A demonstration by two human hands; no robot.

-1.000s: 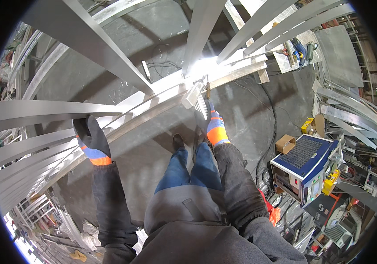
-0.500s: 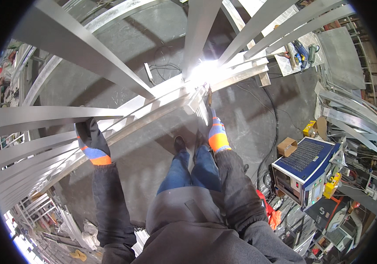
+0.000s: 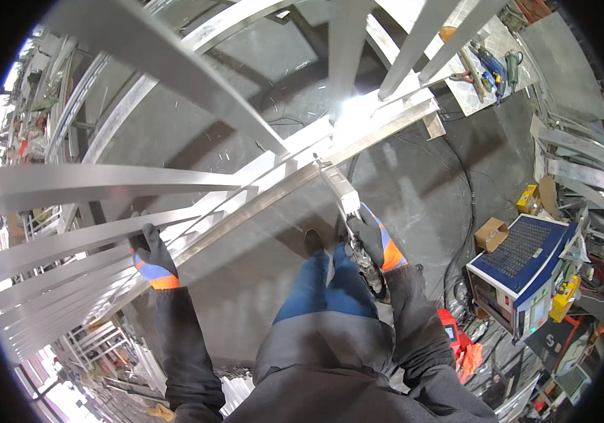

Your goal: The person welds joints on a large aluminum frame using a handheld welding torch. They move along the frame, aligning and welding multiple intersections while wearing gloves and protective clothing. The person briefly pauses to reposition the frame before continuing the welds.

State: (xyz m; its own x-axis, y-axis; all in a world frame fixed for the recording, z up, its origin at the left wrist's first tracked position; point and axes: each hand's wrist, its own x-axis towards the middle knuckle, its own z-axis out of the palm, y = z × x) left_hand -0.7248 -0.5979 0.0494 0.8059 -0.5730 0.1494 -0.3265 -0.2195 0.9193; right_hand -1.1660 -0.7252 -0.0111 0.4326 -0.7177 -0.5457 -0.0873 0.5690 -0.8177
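Although the glove covers most of the handle, the right grip is clearly clamped on a pale silver, box-bodied metal tool with a narrow tip. That tip lies over or just beside a long, straight, pale metal rail; contact cannot be confirmed from this angle. The left grip is closed around a flat silver-grey metal bar, thumb on the near side and fingertips showing past the far edge.

Done, as far as shown: further flat silver-grey metal bars stand in a spaced row along the rail, their visible ends meeting it. Left: this cannot be counted. An intense white glare hides part of the rail beyond the tip, and the remaining joints are too small to judge. With the tool held at the rail, the work is judged unfinished.

Farther out, a pale mottled bench carries a blue-and-black hand tool. To the right stand a blue-and-white boxy machine with a grilled top and a small brown cardboard box.
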